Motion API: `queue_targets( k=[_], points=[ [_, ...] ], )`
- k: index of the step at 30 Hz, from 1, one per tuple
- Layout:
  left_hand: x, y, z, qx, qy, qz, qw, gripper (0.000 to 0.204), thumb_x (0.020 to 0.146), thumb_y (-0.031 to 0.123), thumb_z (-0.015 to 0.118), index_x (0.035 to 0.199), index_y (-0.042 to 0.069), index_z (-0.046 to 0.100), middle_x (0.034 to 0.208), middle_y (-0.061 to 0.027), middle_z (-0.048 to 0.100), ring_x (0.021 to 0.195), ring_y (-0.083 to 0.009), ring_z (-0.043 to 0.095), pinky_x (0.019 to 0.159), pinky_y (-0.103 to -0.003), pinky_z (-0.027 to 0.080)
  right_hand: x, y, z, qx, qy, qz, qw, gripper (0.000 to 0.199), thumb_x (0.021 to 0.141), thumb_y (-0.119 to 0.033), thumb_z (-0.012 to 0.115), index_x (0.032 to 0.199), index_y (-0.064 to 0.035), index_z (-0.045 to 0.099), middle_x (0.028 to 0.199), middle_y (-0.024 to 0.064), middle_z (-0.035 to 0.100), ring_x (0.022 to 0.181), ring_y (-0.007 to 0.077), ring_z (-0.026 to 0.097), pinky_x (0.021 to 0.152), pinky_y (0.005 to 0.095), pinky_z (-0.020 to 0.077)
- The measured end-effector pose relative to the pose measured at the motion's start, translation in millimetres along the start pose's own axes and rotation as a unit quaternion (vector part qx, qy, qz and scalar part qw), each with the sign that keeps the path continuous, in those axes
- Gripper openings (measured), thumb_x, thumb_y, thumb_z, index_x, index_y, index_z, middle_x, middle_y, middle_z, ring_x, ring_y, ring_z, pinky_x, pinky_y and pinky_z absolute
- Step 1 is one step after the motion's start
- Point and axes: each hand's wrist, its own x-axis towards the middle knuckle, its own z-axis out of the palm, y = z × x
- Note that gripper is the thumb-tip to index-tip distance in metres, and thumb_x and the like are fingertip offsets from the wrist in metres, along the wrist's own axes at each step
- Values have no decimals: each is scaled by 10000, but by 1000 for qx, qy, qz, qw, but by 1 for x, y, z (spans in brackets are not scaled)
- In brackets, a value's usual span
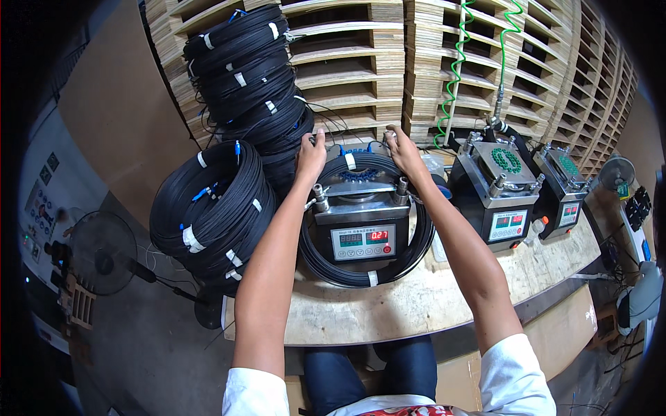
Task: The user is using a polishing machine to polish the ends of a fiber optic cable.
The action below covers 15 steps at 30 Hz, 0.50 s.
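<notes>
Machine (368, 216) stands ringed by black cable (336, 274), hands (311, 163) gripping its far corner knobs (313, 139).

Wooden pallets (424, 69) stand behind green hoses (503, 55) (both coiled), a fan (103, 262) far left.

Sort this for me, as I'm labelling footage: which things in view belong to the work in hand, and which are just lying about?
In the work:
- left hand and right hand, at the rear
- nearest machine, display lit
- black cable coil around it

Apparently not in use:
- stacked coils
- middle machine
- far machine
- left-side fan
- wooden pallets
</notes>
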Motion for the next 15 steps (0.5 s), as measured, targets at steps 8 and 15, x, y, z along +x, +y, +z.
queue_targets(
  k=[8, 15],
  points=[
    [-8, 2, -8, 22, 26, 11, 999, 812, 967, 616, 464, 1462, -25, 397, 1443, -321, 460, 1361, -435, 441, 1128, -432, 340, -2, -18, -2, 36, -17, 0, 999, 387, 1042, -298, 492, 1313, -23, 512, 1099, 315, 645, 1100, 477, 601, 912, 480, 485],
    [-6, 0, -9, 43, 32, 6, 999, 823, 953, 627, 471, 1466, -12, 391, 1425, -314, 483, 1346, -440, 451, 1119, -459, 348, -1, -20, 1, 22, -7, 43, 999, 460, 1039, -401, 475, 1298, -27, 541, 1120, 313, 647, 1119, 470, 598, 939, 469, 478]
  ],
)
